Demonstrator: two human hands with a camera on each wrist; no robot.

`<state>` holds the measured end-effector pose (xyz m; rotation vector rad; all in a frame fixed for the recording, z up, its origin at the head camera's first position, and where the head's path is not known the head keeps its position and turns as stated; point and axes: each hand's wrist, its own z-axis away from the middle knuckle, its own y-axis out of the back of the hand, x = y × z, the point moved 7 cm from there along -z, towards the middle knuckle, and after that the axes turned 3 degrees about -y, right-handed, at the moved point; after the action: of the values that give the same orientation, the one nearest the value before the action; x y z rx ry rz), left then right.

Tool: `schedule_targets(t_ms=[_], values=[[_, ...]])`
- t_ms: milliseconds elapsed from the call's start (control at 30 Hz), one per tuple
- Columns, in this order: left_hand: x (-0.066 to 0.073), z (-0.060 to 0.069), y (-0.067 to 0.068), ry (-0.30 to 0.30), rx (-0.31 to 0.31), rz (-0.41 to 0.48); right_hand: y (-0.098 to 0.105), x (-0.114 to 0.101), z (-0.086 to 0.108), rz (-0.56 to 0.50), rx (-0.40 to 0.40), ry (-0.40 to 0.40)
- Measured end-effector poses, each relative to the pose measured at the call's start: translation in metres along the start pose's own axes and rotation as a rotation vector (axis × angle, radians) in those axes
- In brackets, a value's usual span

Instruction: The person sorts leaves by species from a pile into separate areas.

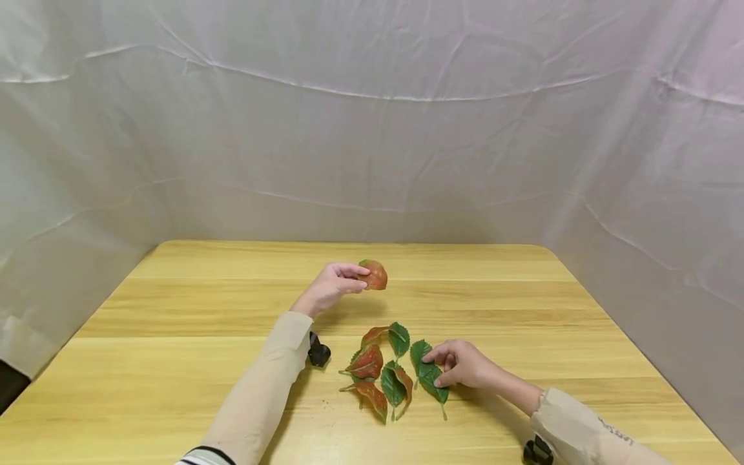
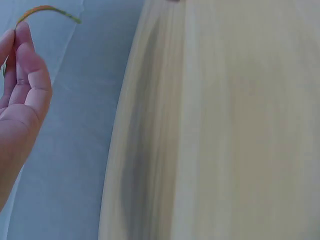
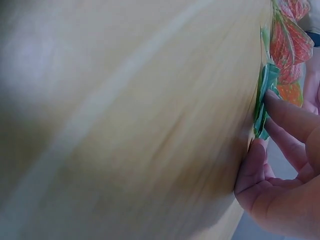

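Raised above the table's far half, my left hand (image 1: 332, 287) pinches a curved red-orange leaf (image 1: 376, 276) between thumb and fingers. The left wrist view shows that leaf (image 2: 45, 8) edge-on, at the fingertips of the left hand (image 2: 25, 95). Lower right, my right hand (image 1: 465, 365) touches two overlapping green leaves (image 1: 432, 381) lying on the table, its thumb and fingertips spaced apart. In the right wrist view, fingers of the right hand (image 3: 287, 160) rest on a green leaf (image 3: 265, 100), with the thumb at its edge.
Several red and green leaves (image 1: 366, 363) lie loosely grouped on the wooden table (image 1: 174, 310), left of the right hand. Dark objects show by the left forearm (image 1: 318, 352) and beneath the right sleeve (image 1: 537, 451). Pale sheeting (image 1: 372, 148) hangs behind and along both sides.
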<state>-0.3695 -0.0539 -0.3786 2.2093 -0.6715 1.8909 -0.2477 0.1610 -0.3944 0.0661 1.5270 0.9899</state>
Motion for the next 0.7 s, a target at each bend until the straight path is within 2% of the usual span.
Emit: schedule_targets(t_ms=[100,233,700], values=[[0.003,0.002,0.009,0.0,0.011,-0.057,0.0,0.0,0.0,0.001,-0.001,0.004],[0.007,0.007,0.02,0.008,0.01,-0.085,0.0,0.0,0.0,0.002,-0.005,0.005],[0.023,0.033,0.07,0.092,-0.023,-0.191,0.0,0.001,-0.001,0.013,-0.003,0.017]])
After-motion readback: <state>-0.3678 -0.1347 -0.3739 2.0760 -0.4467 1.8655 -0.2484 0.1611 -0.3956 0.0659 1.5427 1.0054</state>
